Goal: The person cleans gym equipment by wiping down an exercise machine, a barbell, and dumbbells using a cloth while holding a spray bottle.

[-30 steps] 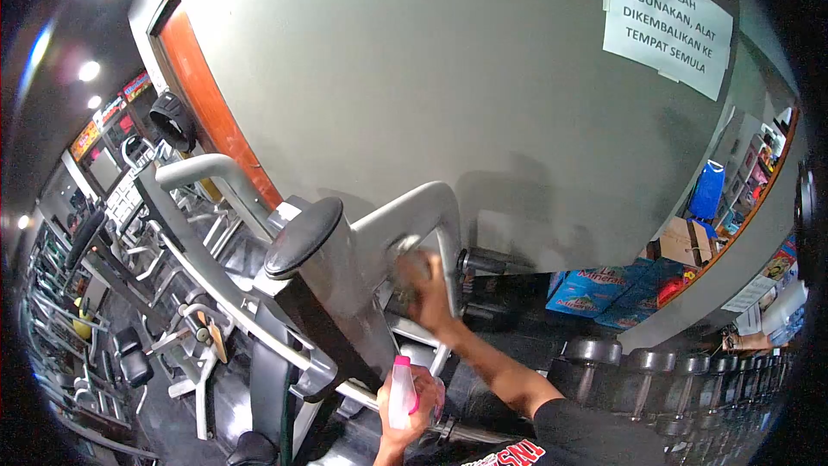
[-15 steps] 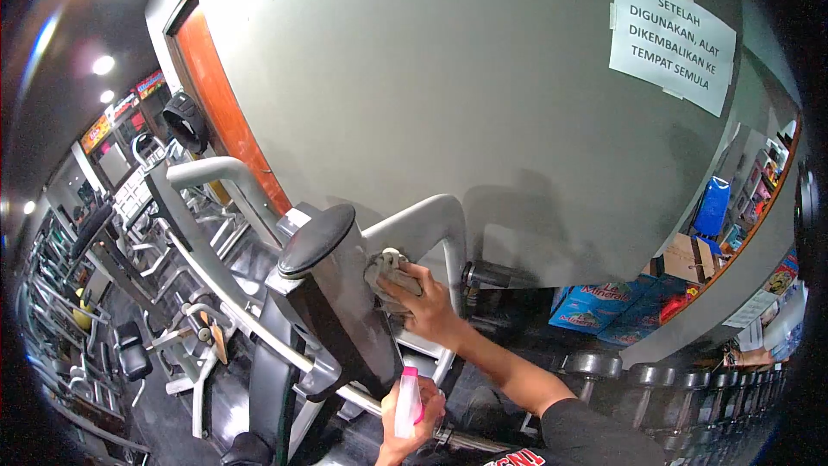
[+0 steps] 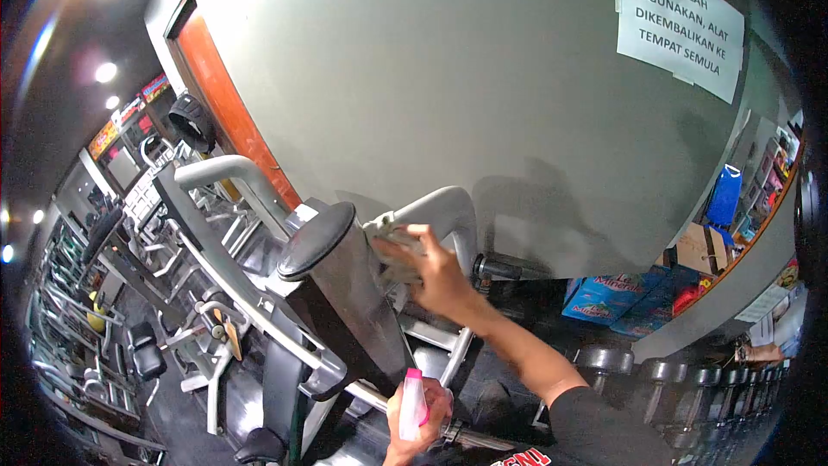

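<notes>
In my right hand (image 3: 442,276) is a crumpled grey cloth (image 3: 398,250), pressed to the side of a tall grey machine housing (image 3: 366,293) near where its bent tube handle (image 3: 440,204) joins. The fingers are bent over the cloth and slightly blurred. Lower down, my left hand (image 3: 397,423) is wrapped round a translucent spray bottle (image 3: 413,410) with a pink top, held upright beside the machine's base. A round black pad (image 3: 317,242) tops the housing, close to the cloth.
A grey wall (image 3: 388,78) with a taped paper sign (image 3: 680,22) stands right behind the machine. At right are blue cartons (image 3: 604,298) and a row of dumbbells (image 3: 664,371). More gym machines (image 3: 207,328) fill the left side, near an orange door (image 3: 220,91).
My right hand has moved the cloth up and slightly right along the housing, toward the tube handle. My left hand still holds the spray bottle low down. The view has shifted slightly.
</notes>
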`<action>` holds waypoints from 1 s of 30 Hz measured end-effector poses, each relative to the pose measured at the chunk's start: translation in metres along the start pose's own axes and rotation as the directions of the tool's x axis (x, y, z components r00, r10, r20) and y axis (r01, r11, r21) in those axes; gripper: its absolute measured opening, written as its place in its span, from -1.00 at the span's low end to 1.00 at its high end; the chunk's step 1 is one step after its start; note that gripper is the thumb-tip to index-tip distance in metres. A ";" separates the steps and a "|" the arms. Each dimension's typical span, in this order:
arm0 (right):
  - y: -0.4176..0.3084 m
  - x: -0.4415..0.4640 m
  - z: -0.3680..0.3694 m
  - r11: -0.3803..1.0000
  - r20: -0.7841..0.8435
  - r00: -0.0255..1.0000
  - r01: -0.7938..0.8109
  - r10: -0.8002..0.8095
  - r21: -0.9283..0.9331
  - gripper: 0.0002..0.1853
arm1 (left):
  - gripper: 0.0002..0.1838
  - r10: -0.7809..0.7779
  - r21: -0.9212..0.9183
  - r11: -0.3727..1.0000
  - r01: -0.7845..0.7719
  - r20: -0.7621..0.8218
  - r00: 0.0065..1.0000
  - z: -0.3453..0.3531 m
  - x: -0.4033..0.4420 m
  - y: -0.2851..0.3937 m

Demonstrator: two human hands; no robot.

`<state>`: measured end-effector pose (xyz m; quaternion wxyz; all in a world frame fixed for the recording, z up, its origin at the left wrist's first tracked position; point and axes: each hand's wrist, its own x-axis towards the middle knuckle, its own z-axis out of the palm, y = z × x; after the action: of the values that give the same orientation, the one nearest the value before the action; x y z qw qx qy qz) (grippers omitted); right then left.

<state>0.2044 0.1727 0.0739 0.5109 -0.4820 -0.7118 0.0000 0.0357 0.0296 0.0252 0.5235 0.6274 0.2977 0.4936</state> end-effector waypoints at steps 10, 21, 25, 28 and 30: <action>0.112 0.021 -0.001 0.859 -0.038 0.884 -0.463 0.467 -0.219 -0.44 | -0.81 -0.086 -0.060 0.995 0.082 -0.070 0.994 0.012 -0.001 0.002; 0.173 0.025 -0.002 0.949 -0.065 0.955 -0.294 0.288 -0.112 -0.41 | -0.81 -0.099 0.060 0.993 0.102 -0.048 0.994 0.012 0.000 -0.014; 0.183 0.031 -0.013 0.866 0.001 0.890 -0.444 0.456 -0.229 -0.45 | -0.81 0.024 0.076 0.997 -0.024 0.005 1.000 0.013 -0.002 -0.028; 0.118 0.037 -0.018 0.969 0.018 0.976 -0.214 0.218 -0.125 -0.55 | -0.82 -0.070 -0.031 0.997 0.069 -0.042 0.997 0.028 0.002 -0.021; 0.061 0.028 -0.023 0.998 0.127 0.990 -0.059 0.063 -0.038 -0.43 | -0.81 -0.118 -0.039 0.992 0.118 0.022 0.993 0.029 0.007 -0.024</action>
<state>0.2625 0.2131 0.0752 0.4554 -0.5113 -0.7280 0.0344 0.0683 0.0318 0.0059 0.5672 0.6030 0.3191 0.4614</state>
